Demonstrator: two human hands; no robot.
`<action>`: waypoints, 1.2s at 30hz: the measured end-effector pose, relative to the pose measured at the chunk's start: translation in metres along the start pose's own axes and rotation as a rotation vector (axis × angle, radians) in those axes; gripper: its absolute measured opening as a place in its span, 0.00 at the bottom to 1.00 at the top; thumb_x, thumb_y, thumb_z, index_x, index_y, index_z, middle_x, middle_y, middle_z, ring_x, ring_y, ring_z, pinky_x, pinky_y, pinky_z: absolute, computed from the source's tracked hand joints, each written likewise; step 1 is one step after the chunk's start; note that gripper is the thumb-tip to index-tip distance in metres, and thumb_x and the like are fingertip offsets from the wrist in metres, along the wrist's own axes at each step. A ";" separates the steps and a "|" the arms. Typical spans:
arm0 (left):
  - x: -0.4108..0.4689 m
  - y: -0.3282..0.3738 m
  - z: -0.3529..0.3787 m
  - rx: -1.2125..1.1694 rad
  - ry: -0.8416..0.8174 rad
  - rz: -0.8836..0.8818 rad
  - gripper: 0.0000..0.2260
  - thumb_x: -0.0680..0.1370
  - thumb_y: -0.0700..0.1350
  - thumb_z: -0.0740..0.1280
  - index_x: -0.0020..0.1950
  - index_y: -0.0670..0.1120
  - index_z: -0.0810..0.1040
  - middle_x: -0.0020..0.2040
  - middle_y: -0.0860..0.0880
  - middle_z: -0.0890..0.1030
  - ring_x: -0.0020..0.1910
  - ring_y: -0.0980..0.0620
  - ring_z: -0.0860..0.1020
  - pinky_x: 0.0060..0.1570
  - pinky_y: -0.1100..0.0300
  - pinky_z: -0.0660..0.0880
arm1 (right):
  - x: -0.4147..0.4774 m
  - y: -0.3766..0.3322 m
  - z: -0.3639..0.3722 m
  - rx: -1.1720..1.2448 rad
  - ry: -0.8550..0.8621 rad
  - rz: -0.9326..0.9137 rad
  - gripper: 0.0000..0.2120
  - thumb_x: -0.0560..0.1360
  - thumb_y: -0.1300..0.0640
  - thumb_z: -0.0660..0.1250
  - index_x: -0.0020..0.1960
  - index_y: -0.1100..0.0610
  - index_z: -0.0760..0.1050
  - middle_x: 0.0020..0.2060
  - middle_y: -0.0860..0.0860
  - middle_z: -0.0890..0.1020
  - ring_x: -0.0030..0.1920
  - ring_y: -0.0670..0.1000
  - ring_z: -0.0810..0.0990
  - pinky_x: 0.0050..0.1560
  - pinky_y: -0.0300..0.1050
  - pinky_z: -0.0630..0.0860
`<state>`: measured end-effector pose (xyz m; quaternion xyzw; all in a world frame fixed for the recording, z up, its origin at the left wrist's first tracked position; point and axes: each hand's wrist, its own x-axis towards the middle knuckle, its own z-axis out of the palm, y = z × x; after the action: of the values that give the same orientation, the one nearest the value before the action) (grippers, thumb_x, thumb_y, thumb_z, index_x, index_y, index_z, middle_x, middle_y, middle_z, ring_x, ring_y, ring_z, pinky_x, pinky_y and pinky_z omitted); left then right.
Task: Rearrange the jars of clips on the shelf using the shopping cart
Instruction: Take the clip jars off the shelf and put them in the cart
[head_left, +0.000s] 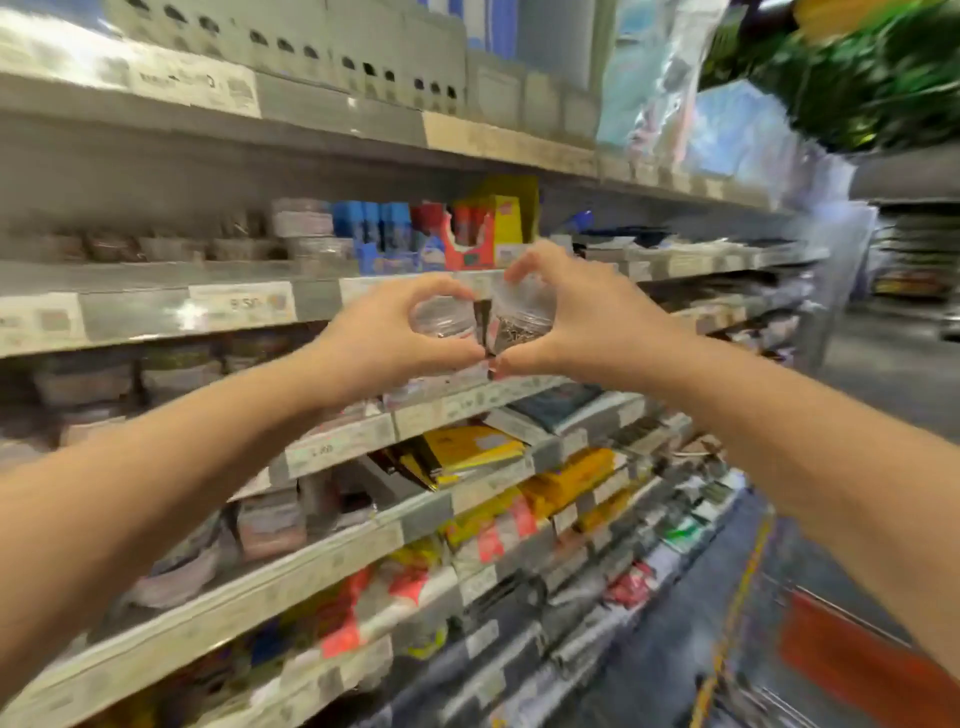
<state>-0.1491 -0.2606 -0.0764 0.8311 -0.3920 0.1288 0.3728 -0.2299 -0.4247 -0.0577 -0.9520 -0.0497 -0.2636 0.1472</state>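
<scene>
— Along our left, what hems us in?
— We face the shelf rack, tier on tier, price strips lining each front edge; open aisle floor lies to our right, and something red, perhaps the cart, sits low at the right corner, blurred.
— And what crowds the spot?
— Blue and red packs stand just behind our hands; more tubs sit further left.
— The jars?
— Our left hand has fingers curled round one clear jar; our right hand clasps another jar of clips. Both touch, raised before the shelf edge.
</scene>
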 end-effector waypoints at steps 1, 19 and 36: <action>0.000 0.011 0.021 -0.022 -0.025 0.019 0.21 0.68 0.55 0.72 0.60 0.59 0.74 0.62 0.55 0.74 0.62 0.56 0.71 0.53 0.63 0.65 | -0.019 0.013 -0.007 -0.013 0.003 0.049 0.30 0.65 0.46 0.74 0.62 0.48 0.65 0.49 0.44 0.69 0.49 0.48 0.71 0.40 0.43 0.67; 0.031 0.109 0.423 -0.221 -0.604 0.349 0.27 0.68 0.53 0.74 0.65 0.55 0.72 0.55 0.51 0.69 0.55 0.55 0.69 0.50 0.71 0.60 | -0.268 0.267 0.023 -0.075 0.080 1.026 0.34 0.66 0.52 0.75 0.68 0.50 0.63 0.59 0.52 0.70 0.53 0.54 0.75 0.50 0.48 0.75; -0.117 0.052 0.750 0.084 -1.097 0.057 0.24 0.72 0.49 0.70 0.66 0.49 0.70 0.60 0.43 0.69 0.59 0.42 0.69 0.57 0.54 0.67 | -0.494 0.461 0.235 0.119 -0.142 1.768 0.24 0.71 0.50 0.71 0.62 0.55 0.65 0.60 0.56 0.69 0.51 0.57 0.76 0.44 0.47 0.74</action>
<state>-0.3241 -0.7572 -0.6251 0.7796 -0.5456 -0.2978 0.0769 -0.4589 -0.7999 -0.6219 -0.6471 0.6811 0.0090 0.3426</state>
